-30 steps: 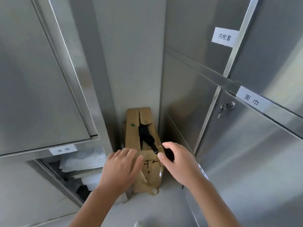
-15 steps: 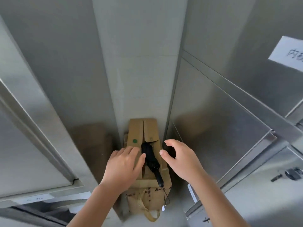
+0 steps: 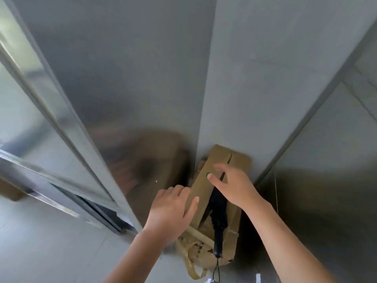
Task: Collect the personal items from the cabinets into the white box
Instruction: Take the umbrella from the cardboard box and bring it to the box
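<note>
Hands are hovering over a brown carton [image 3: 221, 180] wedged in the corner between two steel cabinets [image 3: 114, 99]. My left hand [image 3: 171, 211] is lying flat against the carton's left flap, fingers loosely spread and gripping nothing. My right hand [image 3: 234, 186] is reaching over the top seam with fingers wide and thumb out, also gripping nothing.

A folded black umbrella [image 3: 218, 217] is poking out of the split between the flaps, handle toward me, with a thin wrist cord dangling from its end. It is looking slim, dark and tightly furled, partly sunk into the carton and partly under my right palm. A tan bag strap [image 3: 189, 260] is sagging from the carton's near end.

I am judging the umbrella to be the item to collect. To do this well, I am thinking of pressing the left flap aside with the left hand while the right hand is closing around the umbrella's shaft near the handle, then drawing it out along the slit rather than levering it, so the fabric is not snagging on torn cardboard. The cord could catch on the strap.

No white box is showing here, so I cannot tell where it is.
</note>
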`<state>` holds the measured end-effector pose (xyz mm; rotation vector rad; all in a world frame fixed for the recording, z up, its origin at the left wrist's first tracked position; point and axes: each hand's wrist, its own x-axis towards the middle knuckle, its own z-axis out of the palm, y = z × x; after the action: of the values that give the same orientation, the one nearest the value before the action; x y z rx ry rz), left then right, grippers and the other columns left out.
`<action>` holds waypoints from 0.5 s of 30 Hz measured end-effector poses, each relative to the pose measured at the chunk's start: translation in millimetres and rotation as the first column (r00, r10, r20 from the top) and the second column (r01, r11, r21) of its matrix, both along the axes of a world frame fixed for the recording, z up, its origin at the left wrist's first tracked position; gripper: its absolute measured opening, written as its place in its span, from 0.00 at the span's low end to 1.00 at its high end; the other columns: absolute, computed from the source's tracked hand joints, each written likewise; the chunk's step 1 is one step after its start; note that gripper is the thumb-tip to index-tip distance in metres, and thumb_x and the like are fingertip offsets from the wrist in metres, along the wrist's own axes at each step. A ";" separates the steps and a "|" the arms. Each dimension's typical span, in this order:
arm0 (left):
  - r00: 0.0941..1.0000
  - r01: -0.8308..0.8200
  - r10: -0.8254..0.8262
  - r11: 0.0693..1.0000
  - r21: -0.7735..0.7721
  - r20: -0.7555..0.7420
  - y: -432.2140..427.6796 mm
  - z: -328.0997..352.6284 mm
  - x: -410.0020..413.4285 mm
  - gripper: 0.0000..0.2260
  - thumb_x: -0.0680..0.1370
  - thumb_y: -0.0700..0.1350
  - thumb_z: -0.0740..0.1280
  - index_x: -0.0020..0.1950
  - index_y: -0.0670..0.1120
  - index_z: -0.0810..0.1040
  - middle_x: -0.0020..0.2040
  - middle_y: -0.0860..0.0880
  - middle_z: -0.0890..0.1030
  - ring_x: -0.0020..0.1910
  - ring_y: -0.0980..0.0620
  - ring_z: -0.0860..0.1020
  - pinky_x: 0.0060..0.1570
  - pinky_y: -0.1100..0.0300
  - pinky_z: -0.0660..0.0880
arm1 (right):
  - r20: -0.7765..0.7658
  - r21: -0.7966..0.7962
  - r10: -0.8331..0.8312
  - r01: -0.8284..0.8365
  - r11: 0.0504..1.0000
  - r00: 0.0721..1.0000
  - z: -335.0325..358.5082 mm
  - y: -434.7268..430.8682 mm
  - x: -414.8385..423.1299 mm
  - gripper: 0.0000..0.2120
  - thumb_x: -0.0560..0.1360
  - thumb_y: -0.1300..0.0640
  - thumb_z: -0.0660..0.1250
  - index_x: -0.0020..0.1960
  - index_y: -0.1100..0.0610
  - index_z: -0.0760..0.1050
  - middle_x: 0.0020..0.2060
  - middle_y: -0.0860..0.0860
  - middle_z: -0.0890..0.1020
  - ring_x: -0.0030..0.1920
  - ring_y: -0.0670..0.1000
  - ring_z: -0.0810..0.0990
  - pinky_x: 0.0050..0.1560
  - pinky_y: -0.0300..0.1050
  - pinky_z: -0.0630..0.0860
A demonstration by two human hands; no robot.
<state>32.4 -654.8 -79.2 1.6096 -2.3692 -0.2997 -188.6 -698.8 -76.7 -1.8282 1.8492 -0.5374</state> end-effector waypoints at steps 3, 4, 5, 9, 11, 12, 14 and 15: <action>0.999 -0.049 0.049 0.999 0.015 0.002 2.9 -9.5 7.1 0.28 0.79 0.66 0.38 0.64 0.58 0.72 0.56 0.59 0.78 0.52 0.57 0.75 0.55 0.60 0.71 | 0.044 0.005 0.019 -0.019 1.000 0.999 -6.6 -10.4 4.3 0.28 0.77 0.31 0.61 0.73 0.43 0.71 0.65 0.40 0.79 0.65 0.44 0.77 0.57 0.38 0.67; 0.999 -0.046 0.045 0.999 0.030 0.010 1.5 -11.4 9.8 0.28 0.79 0.66 0.39 0.64 0.58 0.72 0.56 0.59 0.77 0.52 0.57 0.75 0.55 0.60 0.71 | 0.050 0.010 0.019 -0.019 1.000 0.999 -9.0 -11.1 5.7 0.28 0.77 0.31 0.61 0.72 0.43 0.71 0.65 0.40 0.79 0.65 0.44 0.76 0.57 0.38 0.67; 0.999 -0.045 0.045 0.998 0.038 0.017 0.0 -13.0 12.3 0.28 0.79 0.66 0.39 0.64 0.58 0.71 0.56 0.59 0.77 0.52 0.57 0.75 0.54 0.60 0.71 | 0.045 0.017 0.023 -0.024 1.000 0.999 -11.8 -10.8 7.0 0.28 0.77 0.32 0.61 0.72 0.43 0.71 0.65 0.39 0.79 0.65 0.43 0.76 0.58 0.38 0.67; 1.000 -0.021 0.020 0.996 0.083 0.019 -6.8 -17.6 14.9 0.28 0.79 0.67 0.39 0.66 0.57 0.70 0.59 0.59 0.76 0.55 0.57 0.74 0.56 0.60 0.69 | 0.043 0.056 0.020 -0.022 0.998 0.999 -25.2 -6.7 5.5 0.28 0.77 0.32 0.60 0.72 0.45 0.71 0.65 0.40 0.79 0.66 0.43 0.76 0.64 0.42 0.72; 1.000 -0.005 0.004 0.994 0.105 0.009 -7.7 -21.6 14.9 0.28 0.79 0.67 0.39 0.67 0.57 0.69 0.60 0.58 0.76 0.56 0.56 0.73 0.57 0.59 0.68 | 0.033 0.077 0.008 -0.011 0.997 0.999 -34.1 -1.5 2.0 0.28 0.78 0.33 0.61 0.73 0.46 0.72 0.65 0.41 0.79 0.66 0.44 0.76 0.66 0.44 0.72; 1.000 0.014 -0.015 0.993 0.120 0.011 -8.5 -24.6 14.3 0.28 0.79 0.66 0.39 0.67 0.57 0.69 0.60 0.58 0.76 0.56 0.56 0.73 0.58 0.59 0.68 | 0.032 0.092 -0.007 0.004 0.996 0.999 -40.6 0.8 -0.5 0.28 0.78 0.34 0.61 0.73 0.47 0.72 0.65 0.41 0.79 0.66 0.44 0.76 0.66 0.43 0.72; 0.998 0.048 -0.053 0.986 0.159 0.027 -10.4 -32.6 13.4 0.29 0.78 0.66 0.38 0.68 0.56 0.68 0.61 0.57 0.75 0.57 0.56 0.73 0.60 0.58 0.68 | 0.040 0.130 -0.049 0.043 0.991 0.998 -55.6 6.0 -5.7 0.27 0.78 0.35 0.62 0.72 0.47 0.73 0.64 0.41 0.79 0.66 0.44 0.76 0.64 0.40 0.71; 0.998 0.058 -0.064 0.981 0.184 0.028 -11.6 -37.5 13.2 0.30 0.78 0.66 0.37 0.68 0.56 0.68 0.61 0.57 0.75 0.58 0.55 0.73 0.60 0.58 0.68 | 0.046 0.148 -0.075 0.068 0.987 0.996 -64.3 9.0 -8.2 0.26 0.78 0.36 0.63 0.72 0.47 0.73 0.64 0.41 0.80 0.66 0.44 0.76 0.63 0.39 0.70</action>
<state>45.6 -666.4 -116.7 1.6328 -2.4833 -0.5205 -196.8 -689.8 -141.0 -1.6435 1.8735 -0.4569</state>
